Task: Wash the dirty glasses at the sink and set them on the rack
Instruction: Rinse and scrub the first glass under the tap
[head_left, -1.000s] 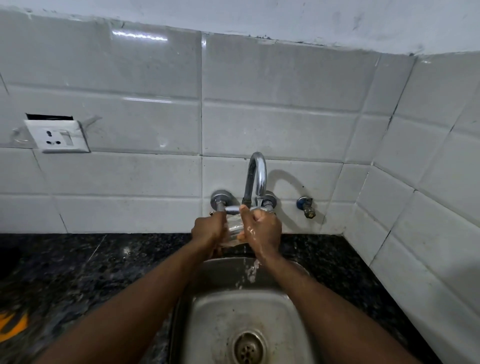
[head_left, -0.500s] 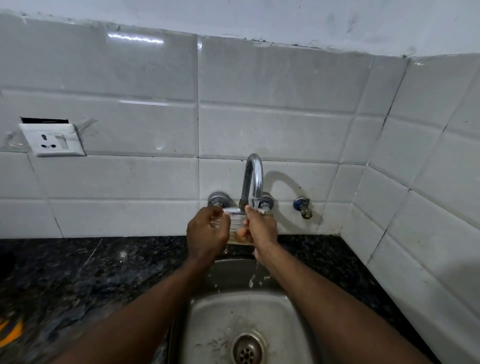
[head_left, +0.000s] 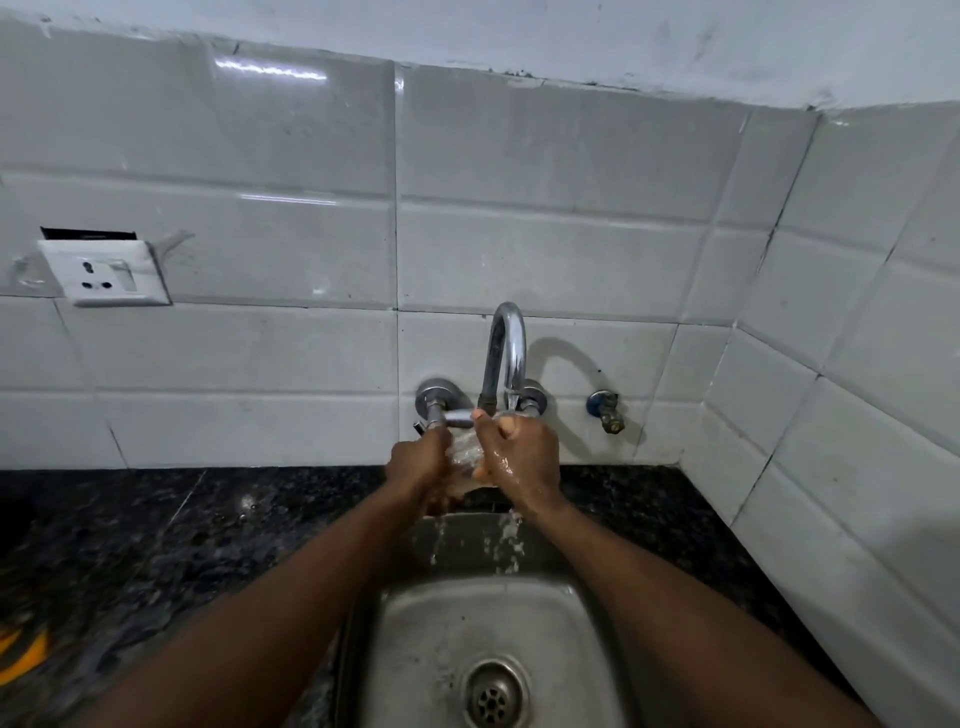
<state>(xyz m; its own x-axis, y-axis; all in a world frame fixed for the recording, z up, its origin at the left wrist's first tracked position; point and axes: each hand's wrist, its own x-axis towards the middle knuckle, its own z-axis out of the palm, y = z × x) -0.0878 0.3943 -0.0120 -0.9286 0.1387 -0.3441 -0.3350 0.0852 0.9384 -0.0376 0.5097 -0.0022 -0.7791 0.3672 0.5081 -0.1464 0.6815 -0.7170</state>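
Far left edge of the black granite counter (head_left: 156, 545): an orange object (head_left: 21, 652), mostly out of view and blurred. On the tiled wall above the counter's left part, a white socket plate (head_left: 106, 273).

Left hand (head_left: 418, 462): over the back edge of the counter, just behind the sink's rear rim. Fingers curled round the left side of the glass (head_left: 466, 453).

Glass: clear, held between both hands, directly under the spout. Mostly covered by the hands, so its tilt cannot be told.

Faucet (head_left: 506, 353): chrome gooseneck, wall-mounted, water running from the spout onto the glass and the right hand.

Right hand (head_left: 519, 460): wet, thumb up, fingers curled onto the right side of the glass and gripping it.

Right of the faucet, on the wall: a small valve (head_left: 605, 410).

Below the hands, a steel sink (head_left: 415, 649), with splashes on its rear wall and a drain (head_left: 493, 693) at the basin's centre.
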